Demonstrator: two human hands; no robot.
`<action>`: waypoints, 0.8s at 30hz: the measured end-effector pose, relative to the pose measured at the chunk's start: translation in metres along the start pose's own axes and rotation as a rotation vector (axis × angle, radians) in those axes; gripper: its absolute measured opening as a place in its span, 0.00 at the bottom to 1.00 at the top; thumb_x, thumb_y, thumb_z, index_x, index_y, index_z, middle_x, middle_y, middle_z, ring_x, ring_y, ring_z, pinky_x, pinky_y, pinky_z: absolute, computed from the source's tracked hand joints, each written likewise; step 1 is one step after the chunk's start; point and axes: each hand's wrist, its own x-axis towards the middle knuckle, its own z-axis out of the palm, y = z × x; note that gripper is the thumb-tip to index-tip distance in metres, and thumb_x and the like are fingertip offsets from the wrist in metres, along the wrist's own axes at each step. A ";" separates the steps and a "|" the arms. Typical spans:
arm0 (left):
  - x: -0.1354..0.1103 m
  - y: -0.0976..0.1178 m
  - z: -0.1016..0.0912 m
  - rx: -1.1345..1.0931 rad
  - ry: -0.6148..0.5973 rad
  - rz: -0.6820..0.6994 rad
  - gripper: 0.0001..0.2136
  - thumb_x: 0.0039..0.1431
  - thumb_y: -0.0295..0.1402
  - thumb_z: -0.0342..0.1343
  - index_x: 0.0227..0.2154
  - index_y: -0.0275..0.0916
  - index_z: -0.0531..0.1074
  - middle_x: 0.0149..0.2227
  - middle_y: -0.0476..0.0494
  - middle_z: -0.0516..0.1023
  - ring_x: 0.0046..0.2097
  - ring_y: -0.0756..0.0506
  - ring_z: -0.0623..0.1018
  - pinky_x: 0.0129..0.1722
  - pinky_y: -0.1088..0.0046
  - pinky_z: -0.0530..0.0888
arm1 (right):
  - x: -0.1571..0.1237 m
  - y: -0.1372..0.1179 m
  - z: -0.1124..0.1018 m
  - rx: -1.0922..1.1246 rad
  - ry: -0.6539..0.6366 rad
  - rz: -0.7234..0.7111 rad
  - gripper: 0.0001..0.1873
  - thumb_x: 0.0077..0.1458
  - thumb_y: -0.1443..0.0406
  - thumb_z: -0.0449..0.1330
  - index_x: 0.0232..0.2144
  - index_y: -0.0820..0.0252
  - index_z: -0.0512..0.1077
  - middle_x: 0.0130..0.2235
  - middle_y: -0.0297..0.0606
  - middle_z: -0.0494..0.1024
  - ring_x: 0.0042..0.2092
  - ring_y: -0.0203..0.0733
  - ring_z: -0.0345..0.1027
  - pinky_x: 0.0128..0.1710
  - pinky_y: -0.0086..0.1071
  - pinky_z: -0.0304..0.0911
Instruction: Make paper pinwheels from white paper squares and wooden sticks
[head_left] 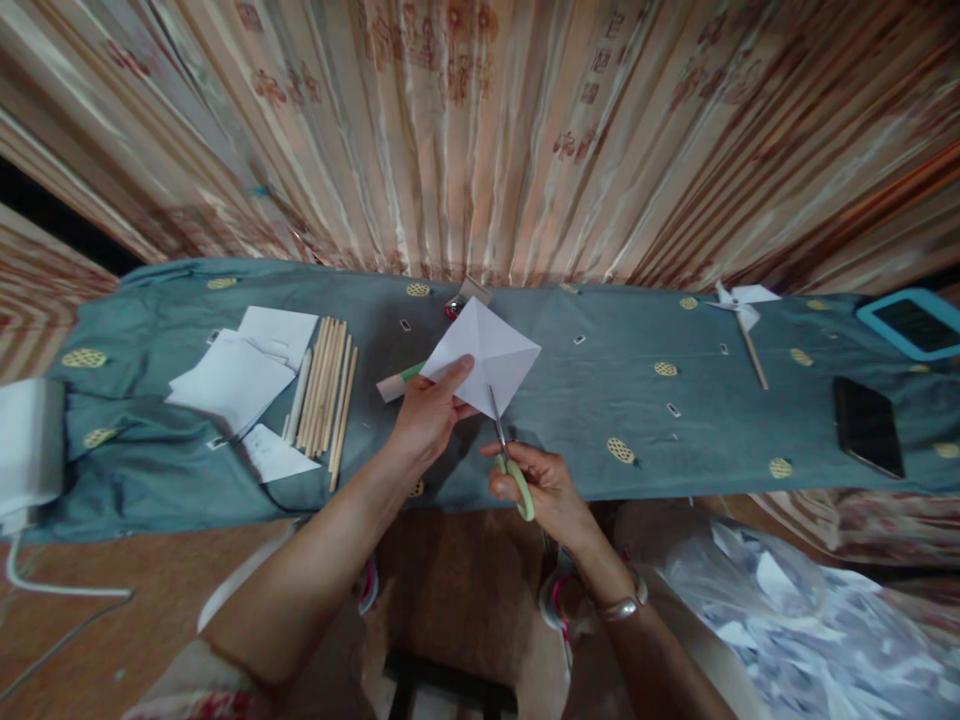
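Observation:
My left hand [435, 408] pinches a square of white paper [491, 335] by its left side, thumb on top. The square is turned corner-up and has faint crossing fold lines. In my right hand [544, 485] is a pair of scissors [517, 490] with light green handles. Their blades lie at the paper's lower corner, pointing towards its middle. Just behind the paper, a small shiny red and silver object [453, 308] is partly hidden. A pink and green strip [394, 386] shows beside my left hand.
White paper sheets [229, 380] and several wooden sticks [321, 385] lie on the left of the cloth-covered table [600, 400]. At the right are a paper pinwheel on a stick [750, 335], a dark phone [868, 427] and a blue-framed device [915, 322]. A bag of paper pieces [817, 620] stands below.

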 end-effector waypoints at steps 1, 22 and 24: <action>0.000 0.000 0.000 0.004 0.004 -0.003 0.10 0.46 0.31 0.67 0.32 0.35 0.75 0.30 0.44 0.82 0.35 0.43 0.82 0.38 0.67 0.78 | 0.000 0.000 0.000 0.003 0.006 0.004 0.22 0.37 0.55 0.73 0.34 0.59 0.77 0.22 0.28 0.71 0.24 0.30 0.58 0.25 0.27 0.58; 0.000 -0.005 0.000 -0.022 -0.022 0.000 0.14 0.41 0.32 0.70 0.32 0.34 0.75 0.27 0.47 0.81 0.30 0.45 0.81 0.35 0.68 0.79 | 0.002 0.002 0.001 0.017 0.052 0.024 0.20 0.37 0.54 0.72 0.32 0.59 0.77 0.21 0.28 0.72 0.23 0.31 0.62 0.23 0.26 0.61; 0.000 -0.005 0.000 -0.024 -0.021 -0.006 0.14 0.41 0.32 0.70 0.31 0.33 0.75 0.27 0.47 0.81 0.29 0.46 0.80 0.34 0.68 0.79 | 0.002 0.003 0.001 0.018 0.060 0.017 0.20 0.38 0.54 0.72 0.33 0.58 0.77 0.22 0.28 0.72 0.24 0.31 0.62 0.24 0.27 0.62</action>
